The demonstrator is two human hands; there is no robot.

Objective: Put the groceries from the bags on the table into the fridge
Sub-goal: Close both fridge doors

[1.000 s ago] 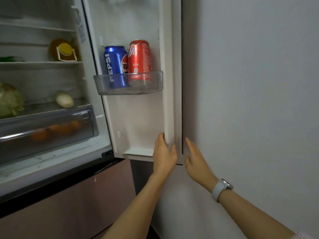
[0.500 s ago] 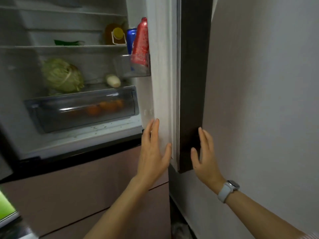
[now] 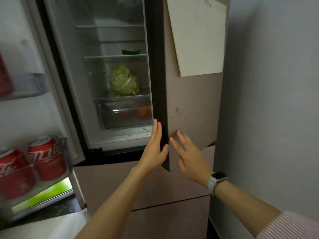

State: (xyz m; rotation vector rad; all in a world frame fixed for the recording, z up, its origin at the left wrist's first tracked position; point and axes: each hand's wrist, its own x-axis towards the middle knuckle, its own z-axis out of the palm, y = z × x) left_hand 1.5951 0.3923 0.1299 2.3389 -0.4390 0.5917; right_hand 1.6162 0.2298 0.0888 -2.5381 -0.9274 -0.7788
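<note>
blocking fridge [image 3: 107, 80] right half: door [image 3: 193, 107]; oranges [image 3: 144, 111] blurred.

Pale sheet [image 3: 198, 35] stuck at one o'clock; grey wall [image 3: 276, 100] at three o'clock; white-strapped watch [image 3: 216, 179] and striped sleeve [image 3: 291, 226] toward five.

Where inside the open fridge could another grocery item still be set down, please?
The shelf is bare left of the cabbage. The shelf above, left of the green packet, is bare too. The left door bin is crowded with red cans.
</note>
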